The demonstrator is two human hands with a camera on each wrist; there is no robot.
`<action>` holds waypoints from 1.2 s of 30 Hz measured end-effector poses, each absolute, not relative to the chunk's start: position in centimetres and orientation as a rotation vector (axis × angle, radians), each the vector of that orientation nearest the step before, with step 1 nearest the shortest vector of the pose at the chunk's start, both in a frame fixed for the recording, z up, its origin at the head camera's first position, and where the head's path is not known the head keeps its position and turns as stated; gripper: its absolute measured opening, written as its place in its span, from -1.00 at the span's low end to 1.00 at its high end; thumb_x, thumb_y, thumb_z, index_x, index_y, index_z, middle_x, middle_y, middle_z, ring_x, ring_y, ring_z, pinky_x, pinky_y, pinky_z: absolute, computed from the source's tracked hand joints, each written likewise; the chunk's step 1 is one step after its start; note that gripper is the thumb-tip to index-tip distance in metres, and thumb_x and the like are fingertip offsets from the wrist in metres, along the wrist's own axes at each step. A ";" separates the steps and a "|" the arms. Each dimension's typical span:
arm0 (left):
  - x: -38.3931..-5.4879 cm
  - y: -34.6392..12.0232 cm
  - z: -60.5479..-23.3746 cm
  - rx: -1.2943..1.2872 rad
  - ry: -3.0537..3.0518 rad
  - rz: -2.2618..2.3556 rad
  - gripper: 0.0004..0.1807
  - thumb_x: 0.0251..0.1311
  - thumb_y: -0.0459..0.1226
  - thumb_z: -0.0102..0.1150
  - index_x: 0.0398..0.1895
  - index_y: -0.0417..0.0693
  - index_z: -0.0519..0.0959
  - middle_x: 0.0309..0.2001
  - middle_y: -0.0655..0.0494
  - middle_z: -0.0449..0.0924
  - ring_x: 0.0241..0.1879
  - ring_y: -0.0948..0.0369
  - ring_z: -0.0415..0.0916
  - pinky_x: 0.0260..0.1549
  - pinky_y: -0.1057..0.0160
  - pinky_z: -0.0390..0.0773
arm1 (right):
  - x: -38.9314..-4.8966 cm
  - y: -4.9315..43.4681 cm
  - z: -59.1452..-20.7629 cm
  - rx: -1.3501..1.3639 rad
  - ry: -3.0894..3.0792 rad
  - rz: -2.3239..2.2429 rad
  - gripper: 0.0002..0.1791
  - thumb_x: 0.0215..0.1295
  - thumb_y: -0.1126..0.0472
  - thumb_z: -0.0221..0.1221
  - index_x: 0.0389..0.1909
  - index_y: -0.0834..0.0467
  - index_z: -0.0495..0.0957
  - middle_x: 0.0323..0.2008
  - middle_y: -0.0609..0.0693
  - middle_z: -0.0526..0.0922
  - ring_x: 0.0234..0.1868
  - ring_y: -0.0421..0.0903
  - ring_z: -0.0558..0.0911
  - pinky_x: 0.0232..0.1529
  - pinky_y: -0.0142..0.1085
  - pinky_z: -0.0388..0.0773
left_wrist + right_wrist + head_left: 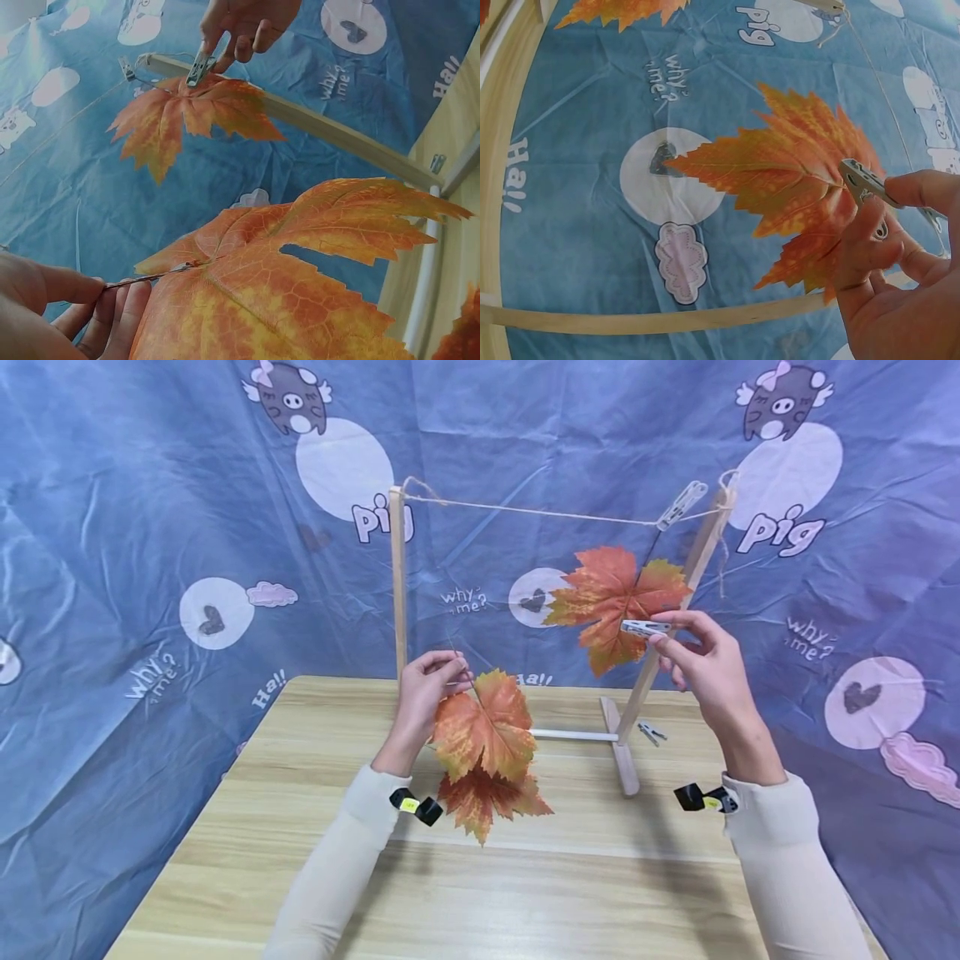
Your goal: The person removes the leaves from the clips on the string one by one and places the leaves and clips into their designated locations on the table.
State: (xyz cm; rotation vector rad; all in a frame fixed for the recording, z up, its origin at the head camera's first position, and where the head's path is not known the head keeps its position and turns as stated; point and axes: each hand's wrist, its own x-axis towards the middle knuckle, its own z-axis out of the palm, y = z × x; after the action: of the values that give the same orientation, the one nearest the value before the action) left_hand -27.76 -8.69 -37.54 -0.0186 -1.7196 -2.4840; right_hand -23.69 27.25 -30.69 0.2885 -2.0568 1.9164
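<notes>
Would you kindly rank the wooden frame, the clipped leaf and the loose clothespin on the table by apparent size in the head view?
Largest: wooden frame
Middle: clipped leaf
Smallest: loose clothespin

The head view looks forward and down from above, widest of all, over the pale wood-grain tabletop [570,860]. Both wrist views, rolled sideways, face the blue printed cloth backdrop [480,552]: left close to one orange-yellow jagged leaf [262,300], right near a second orange-yellow jagged leaf [795,176] that all three share.

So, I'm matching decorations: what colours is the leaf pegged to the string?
The pegged leaf is orange with yellowish parts, clearest in the head view.
</notes>
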 end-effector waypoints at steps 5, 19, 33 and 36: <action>-27.5 -8.6 -38.4 -0.007 -1.699 -2.496 -0.92 0.37 -0.53 0.28 -0.13 -0.39 0.65 -0.32 0.05 0.77 -0.38 0.20 0.77 -0.28 0.27 0.86 | -23.6 27.6 -31.3 0.295 -2.037 1.945 -0.73 0.46 0.28 0.34 0.13 0.14 0.66 -0.57 -0.12 0.58 -0.66 -0.26 0.42 -0.74 -0.43 0.26; -27.5 -9.0 -40.3 0.040 -1.759 -2.501 -0.88 0.39 -0.50 0.26 -0.08 -0.40 0.64 -0.27 -0.05 0.77 -0.33 0.17 0.78 -0.20 0.22 0.87 | -23.2 28.5 -32.7 0.318 -2.032 1.979 -0.80 0.49 0.38 0.25 0.04 0.13 0.60 -0.49 -0.12 0.62 -0.62 -0.28 0.49 -0.74 -0.45 0.30; -27.2 -8.7 -42.9 0.122 -1.771 -2.522 -0.79 0.39 -0.53 0.21 0.01 -0.55 0.57 -0.24 -0.18 0.74 -0.37 0.19 0.76 -0.24 0.27 0.86 | -23.3 30.1 -34.7 0.170 -2.128 1.925 -0.74 0.43 0.41 0.30 0.00 0.03 0.58 -0.46 -0.20 0.68 -0.57 -0.32 0.53 -0.71 -0.48 0.35; -27.2 -8.6 -43.4 0.141 -1.767 -2.534 -0.79 0.39 -0.54 0.20 0.01 -0.53 0.58 -0.27 -0.16 0.73 -0.37 0.19 0.77 -0.24 0.28 0.86 | -23.2 30.5 -35.2 0.141 -2.160 1.904 -0.74 0.42 0.40 0.31 0.00 0.02 0.60 -0.46 -0.23 0.68 -0.56 -0.33 0.51 -0.69 -0.49 0.37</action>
State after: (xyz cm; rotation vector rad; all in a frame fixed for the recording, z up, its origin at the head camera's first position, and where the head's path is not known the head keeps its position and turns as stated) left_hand -27.19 -8.63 -43.35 0.1412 -1.7673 -2.5337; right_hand -23.25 30.49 -35.25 0.1407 -2.1596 1.9041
